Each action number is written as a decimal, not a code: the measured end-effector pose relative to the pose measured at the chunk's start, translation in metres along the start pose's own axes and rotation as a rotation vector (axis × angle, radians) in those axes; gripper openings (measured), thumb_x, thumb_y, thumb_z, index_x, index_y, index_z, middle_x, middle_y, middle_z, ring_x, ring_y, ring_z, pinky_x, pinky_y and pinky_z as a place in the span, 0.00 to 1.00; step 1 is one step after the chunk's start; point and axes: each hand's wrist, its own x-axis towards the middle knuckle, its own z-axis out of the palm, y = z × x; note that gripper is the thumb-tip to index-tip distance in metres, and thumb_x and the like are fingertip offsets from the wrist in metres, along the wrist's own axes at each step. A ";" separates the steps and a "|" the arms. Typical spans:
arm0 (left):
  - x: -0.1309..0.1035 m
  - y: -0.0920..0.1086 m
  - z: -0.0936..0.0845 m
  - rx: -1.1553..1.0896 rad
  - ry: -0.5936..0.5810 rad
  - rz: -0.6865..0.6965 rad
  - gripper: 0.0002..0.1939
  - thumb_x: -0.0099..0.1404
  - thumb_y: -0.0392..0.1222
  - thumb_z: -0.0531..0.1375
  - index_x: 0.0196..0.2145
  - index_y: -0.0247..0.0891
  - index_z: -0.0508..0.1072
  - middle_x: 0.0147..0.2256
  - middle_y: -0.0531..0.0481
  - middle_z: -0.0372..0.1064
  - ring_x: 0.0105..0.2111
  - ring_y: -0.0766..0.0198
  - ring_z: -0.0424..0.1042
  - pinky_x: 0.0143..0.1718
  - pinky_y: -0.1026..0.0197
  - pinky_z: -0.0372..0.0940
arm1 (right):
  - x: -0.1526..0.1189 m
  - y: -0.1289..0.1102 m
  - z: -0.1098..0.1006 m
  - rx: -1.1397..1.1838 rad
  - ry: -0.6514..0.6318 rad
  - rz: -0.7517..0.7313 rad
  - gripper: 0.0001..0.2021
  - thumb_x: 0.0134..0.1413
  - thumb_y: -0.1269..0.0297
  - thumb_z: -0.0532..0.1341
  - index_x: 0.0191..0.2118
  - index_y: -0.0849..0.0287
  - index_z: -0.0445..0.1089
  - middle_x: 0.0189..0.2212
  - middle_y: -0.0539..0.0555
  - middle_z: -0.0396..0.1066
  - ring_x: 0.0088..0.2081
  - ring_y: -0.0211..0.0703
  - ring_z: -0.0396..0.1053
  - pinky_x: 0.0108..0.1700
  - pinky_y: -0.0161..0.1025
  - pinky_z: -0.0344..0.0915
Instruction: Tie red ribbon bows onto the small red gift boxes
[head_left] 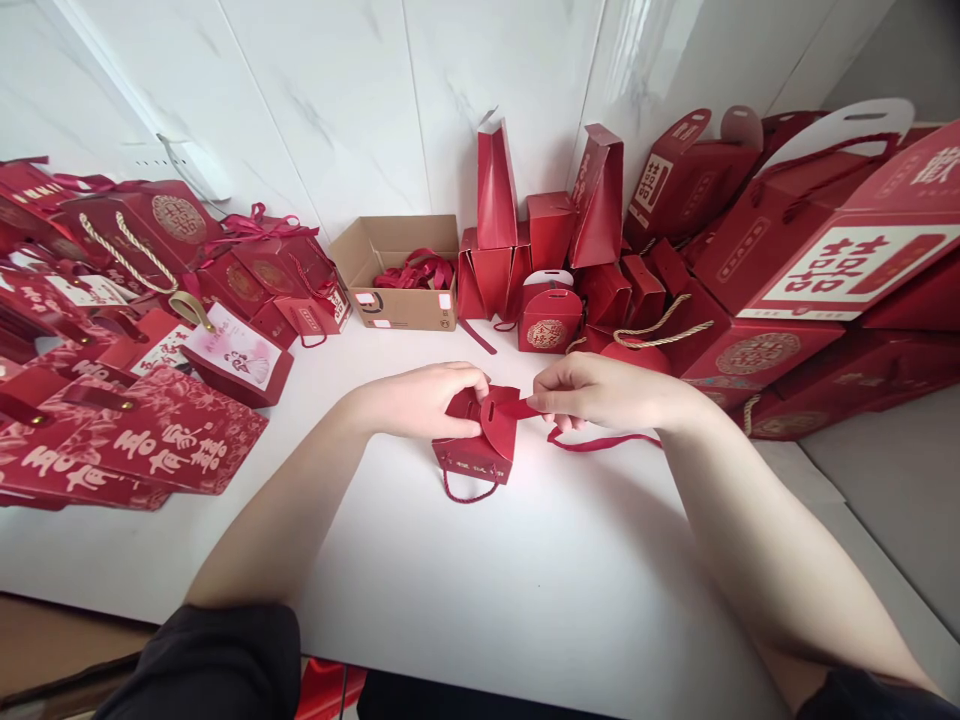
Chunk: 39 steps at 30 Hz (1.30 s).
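A small red gift box (480,458) with a cord handle hanging at its front stands on the white table (525,590). My left hand (435,398) grips its top from the left, thumb in front and fingers behind the folded flaps. On the other side, my right hand (574,392) pinches a dark red ribbon (604,443) between thumb and fingers, just right of the flaps. The ribbon's loose end trails to the right over the tabletop. Slots show in the box's top flaps, and whether the ribbon runs through them I cannot tell.
Behind my hands, an open cardboard box (409,310) holds red ribbons (420,275). Several red gift boxes (180,430) crowd the left side. More stand at the back and right, with a large box (832,260) on top. A tiled wall (337,100) closes off the back.
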 end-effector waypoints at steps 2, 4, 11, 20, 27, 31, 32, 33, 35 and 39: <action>0.003 0.000 0.001 -0.016 0.033 0.016 0.14 0.62 0.50 0.58 0.42 0.41 0.71 0.53 0.47 0.68 0.47 0.56 0.70 0.43 0.60 0.64 | 0.001 0.002 0.001 0.014 -0.007 0.003 0.18 0.59 0.51 0.57 0.24 0.57 0.65 0.24 0.52 0.70 0.28 0.42 0.66 0.31 0.38 0.61; 0.004 -0.001 0.002 -0.037 0.071 0.027 0.16 0.63 0.51 0.57 0.45 0.41 0.72 0.55 0.47 0.67 0.49 0.56 0.70 0.46 0.59 0.64 | 0.003 0.003 0.002 0.031 -0.013 0.001 0.18 0.59 0.50 0.58 0.25 0.57 0.67 0.25 0.52 0.70 0.28 0.41 0.65 0.31 0.38 0.61; 0.007 -0.004 0.003 -0.117 0.084 0.081 0.14 0.64 0.48 0.58 0.41 0.41 0.78 0.59 0.47 0.64 0.54 0.54 0.68 0.53 0.57 0.63 | 0.010 0.004 0.007 0.081 -0.036 -0.026 0.17 0.56 0.49 0.60 0.25 0.57 0.69 0.25 0.52 0.72 0.29 0.42 0.68 0.33 0.38 0.64; 0.006 -0.007 -0.003 -0.151 0.025 0.103 0.15 0.61 0.37 0.56 0.44 0.41 0.76 0.58 0.49 0.66 0.54 0.56 0.69 0.50 0.60 0.66 | 0.004 0.003 0.001 0.156 -0.071 -0.069 0.16 0.58 0.49 0.60 0.29 0.58 0.70 0.28 0.53 0.75 0.32 0.43 0.71 0.37 0.39 0.66; 0.007 -0.006 -0.003 -0.138 0.000 0.101 0.15 0.65 0.44 0.57 0.48 0.41 0.76 0.57 0.48 0.66 0.54 0.56 0.68 0.53 0.59 0.63 | 0.003 -0.001 -0.001 0.164 -0.079 -0.078 0.18 0.57 0.47 0.61 0.28 0.58 0.70 0.27 0.54 0.75 0.31 0.42 0.70 0.36 0.39 0.66; 0.011 -0.008 0.000 -0.178 -0.008 0.100 0.16 0.66 0.45 0.56 0.49 0.40 0.75 0.57 0.47 0.66 0.53 0.56 0.69 0.51 0.60 0.64 | 0.004 0.002 0.001 0.140 -0.103 -0.051 0.18 0.60 0.48 0.58 0.29 0.58 0.69 0.29 0.54 0.75 0.33 0.43 0.71 0.38 0.40 0.66; 0.011 -0.009 0.001 -0.180 -0.014 0.101 0.16 0.66 0.44 0.56 0.49 0.41 0.75 0.58 0.47 0.66 0.54 0.56 0.68 0.51 0.60 0.64 | 0.004 0.003 0.001 0.110 -0.110 -0.042 0.18 0.61 0.48 0.57 0.29 0.58 0.69 0.29 0.55 0.75 0.33 0.44 0.71 0.37 0.40 0.66; 0.012 -0.009 0.001 -0.180 -0.020 0.103 0.16 0.65 0.43 0.56 0.49 0.41 0.75 0.58 0.48 0.65 0.54 0.56 0.68 0.51 0.60 0.64 | 0.004 0.003 0.001 0.074 -0.119 -0.032 0.18 0.61 0.48 0.56 0.30 0.58 0.69 0.30 0.55 0.76 0.33 0.44 0.71 0.37 0.40 0.66; 0.013 -0.010 0.002 -0.182 -0.025 0.108 0.14 0.65 0.43 0.57 0.47 0.42 0.76 0.58 0.49 0.65 0.54 0.56 0.68 0.52 0.60 0.64 | 0.004 0.004 0.000 0.008 -0.139 -0.011 0.19 0.62 0.48 0.54 0.30 0.58 0.70 0.31 0.55 0.76 0.33 0.44 0.71 0.36 0.39 0.66; 0.015 -0.011 0.002 -0.208 -0.013 0.123 0.12 0.66 0.43 0.56 0.44 0.41 0.76 0.56 0.49 0.67 0.52 0.57 0.69 0.51 0.60 0.64 | 0.004 0.002 0.000 -0.036 -0.157 0.012 0.20 0.63 0.47 0.53 0.31 0.58 0.70 0.31 0.55 0.76 0.33 0.44 0.72 0.36 0.38 0.67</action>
